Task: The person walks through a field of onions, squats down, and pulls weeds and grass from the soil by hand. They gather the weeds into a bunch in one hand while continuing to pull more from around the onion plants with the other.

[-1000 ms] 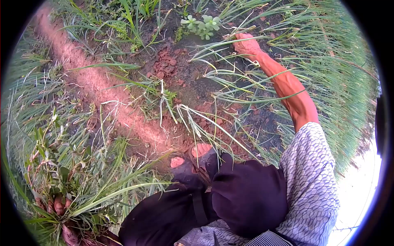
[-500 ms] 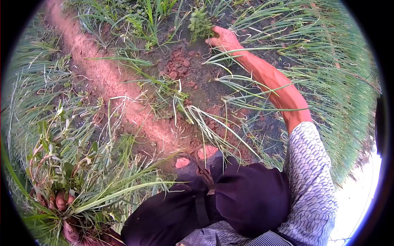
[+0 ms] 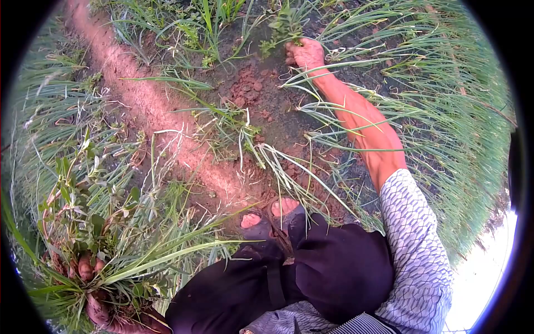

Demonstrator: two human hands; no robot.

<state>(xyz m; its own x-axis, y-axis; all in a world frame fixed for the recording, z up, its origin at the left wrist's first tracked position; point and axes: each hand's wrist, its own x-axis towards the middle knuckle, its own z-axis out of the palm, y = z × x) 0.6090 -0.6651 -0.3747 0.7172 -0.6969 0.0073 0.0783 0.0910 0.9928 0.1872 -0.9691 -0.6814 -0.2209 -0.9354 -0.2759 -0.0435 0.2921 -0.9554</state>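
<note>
My right hand (image 3: pixel 306 53) is stretched out to the far side of the bare soil. Its fingers are closed round the lower part of a small leafy weed (image 3: pixel 285 23); the fingertips are partly hidden. At the lower left, my left hand (image 3: pixel 97 309) grips a thick bunch of pulled weeds (image 3: pixel 83 222), with long grass blades, leafy stems and muddy roots sticking out on both sides. Thin green onion plants (image 3: pixel 334 111) lean across the soil beside my right forearm.
Dense rows of onion plants (image 3: pixel 456 111) fill the right side. A reddish dirt ridge (image 3: pixel 130 89) runs diagonally at left. Loose clods (image 3: pixel 245 86) lie below my right hand. Uprooted-looking pale stalks (image 3: pixel 283 172) lie near my bare toes (image 3: pixel 285 206). More grass (image 3: pixel 206 28) grows at the top.
My right hand's fingers have gone from spread beside the leafy weed to closed round its base. The weed's top has tilted up and right. My left hand still holds its bunch.
</note>
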